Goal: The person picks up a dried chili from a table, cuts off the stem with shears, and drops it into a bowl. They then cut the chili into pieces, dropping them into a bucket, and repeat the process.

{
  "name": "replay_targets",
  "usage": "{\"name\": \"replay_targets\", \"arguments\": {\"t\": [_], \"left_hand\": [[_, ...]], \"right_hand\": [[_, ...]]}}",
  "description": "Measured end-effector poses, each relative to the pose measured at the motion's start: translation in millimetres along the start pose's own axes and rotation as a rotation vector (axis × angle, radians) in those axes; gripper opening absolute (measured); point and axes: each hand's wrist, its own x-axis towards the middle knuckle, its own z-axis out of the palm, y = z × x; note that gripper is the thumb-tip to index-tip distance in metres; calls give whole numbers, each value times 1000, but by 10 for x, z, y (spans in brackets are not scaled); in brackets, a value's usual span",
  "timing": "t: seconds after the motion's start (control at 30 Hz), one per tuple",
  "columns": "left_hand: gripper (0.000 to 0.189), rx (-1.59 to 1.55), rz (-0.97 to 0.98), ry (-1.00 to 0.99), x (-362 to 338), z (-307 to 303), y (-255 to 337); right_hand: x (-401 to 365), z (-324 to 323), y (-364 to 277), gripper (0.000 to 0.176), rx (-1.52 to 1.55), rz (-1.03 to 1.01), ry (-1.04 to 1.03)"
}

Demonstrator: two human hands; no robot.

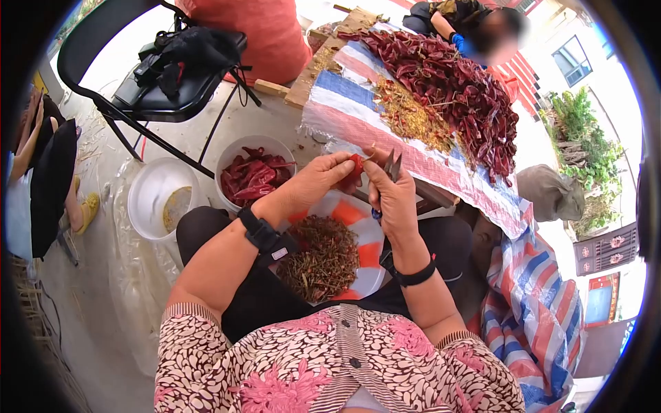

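Observation:
My left hand (322,176) pinches a dried red chili pepper (356,164) in front of me, above my lap. My right hand (394,199) is closed around a pair of scissors (393,164), blades pointing up and away; a bit of blue handle shows below the palm. Its thumb and fingertip meet at the chili's stem end, beside the left fingers. Under both hands, an orange-and-white basin (372,279) holds a heap of cut chili stems (320,258). Just left of it stands a white bucket (222,164) with dried red chilies (251,180) inside.
A striped sheet (351,113) covers a low table, bearing a large chili pile (447,76) and loose seeds (410,113). Another person (447,20) sits beyond it. At left are a second white bucket (141,199) and a black folding chair (131,96) with gear on it.

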Motion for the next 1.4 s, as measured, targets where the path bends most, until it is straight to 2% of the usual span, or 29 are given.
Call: {"name": "replay_targets", "arguments": {"t": [0.03, 0.13, 0.23, 0.33, 0.37, 0.43, 0.47, 0.57, 0.73, 1.03, 1.23, 1.33, 1.4], "left_hand": [[32, 15, -8, -31, -10, -2, 10], [32, 92, 53, 65, -73, 110, 101], [31, 389, 300, 137, -79, 157, -8], [27, 646, 322, 131, -63, 119, 8], [24, 747, 362, 131, -59, 103, 1], [19, 950, 440, 128, -60, 88, -25], [17, 888, 440, 121, -66, 95, -41], [14, 765, 405, 86, -86, 136, 4], [18, 730, 238, -16, -188, 200, 177], [23, 743, 315, -153, -264, 184, 242], [26, 663, 168, -256, -360, 247, 366], [25, 713, 223, -222, -337, 223, 293], [22, 713, 99, -188, -332, 185, 244]], "right_hand": [[-11, 38, -5, 20, -62, -54, -9], [2, 10, 115, 16, -223, -192, 39], [0, 36, 136, 13, -516, -423, 86], [44, 46, 150, 13, -770, -783, 41], [24, 56, 133, 14, -855, -745, 41], [54, 37, 187, 10, -814, -776, 42], [56, 26, 208, 9, -795, -791, 42], [-140, 96, -14, 10, -287, -154, 65], [-128, -44, -36, 14, 59, 80, -54], [-105, -231, 7, 11, 529, 481, -246], [-119, -350, 170, 15, 976, 762, -493], [-186, -280, 126, 17, 758, 604, -282], [-235, -262, 110, 16, 409, 429, -209]]}}
